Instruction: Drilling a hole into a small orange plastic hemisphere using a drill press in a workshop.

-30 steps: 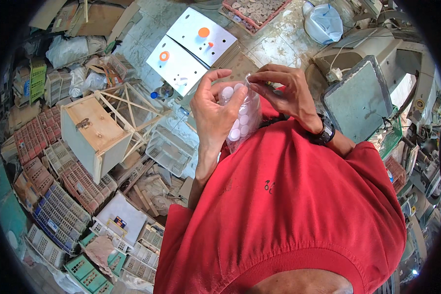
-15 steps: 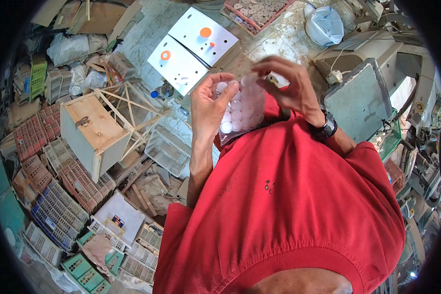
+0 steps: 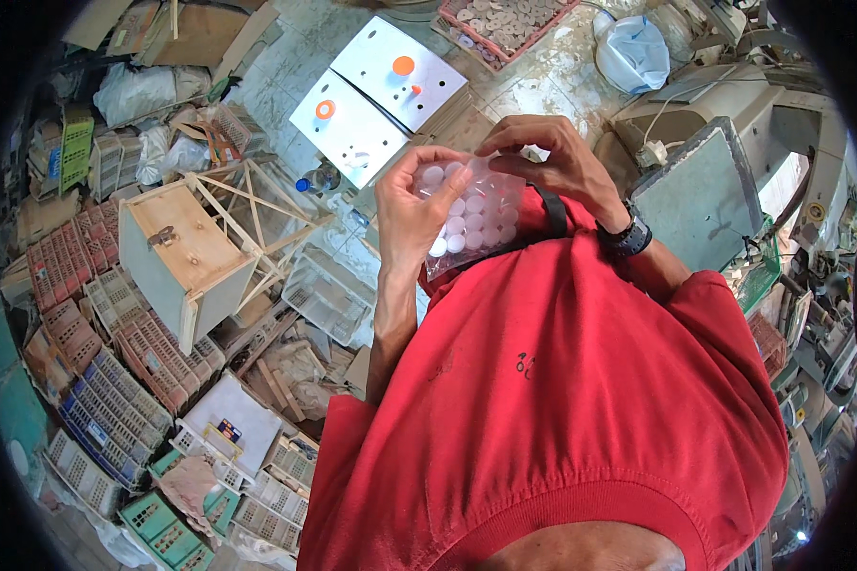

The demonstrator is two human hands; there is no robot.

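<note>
A clear plastic bag (image 3: 481, 221) of white round discs lies flat between my hands, above my lap. My left hand (image 3: 417, 198) is closed on its left side, with the thumb pressed over the discs. At the bag's upper right edge, my right hand (image 3: 557, 164) has its fingertips pinched against the plastic. Beyond my hands, two white panels with dark holes (image 3: 376, 105) top a stack on the floor. On them lie an orange ring (image 3: 325, 109), an orange disc (image 3: 404, 66) and a small orange piece (image 3: 416, 90).
A red crate of round discs (image 3: 505, 29) and a white bag (image 3: 631, 55) stand at the back. To the left are a wooden cabinet frame (image 3: 195, 252), a clear bin (image 3: 326, 293), a blue-capped bottle (image 3: 316, 179) and stacked crates (image 3: 114, 419). A grey-green board (image 3: 700, 195) leans at the right.
My right hand has come down and left onto the bag's upper edge, its fingers closing on the plastic. The bag has spread flatter, showing more discs. My left hand keeps its grip.
</note>
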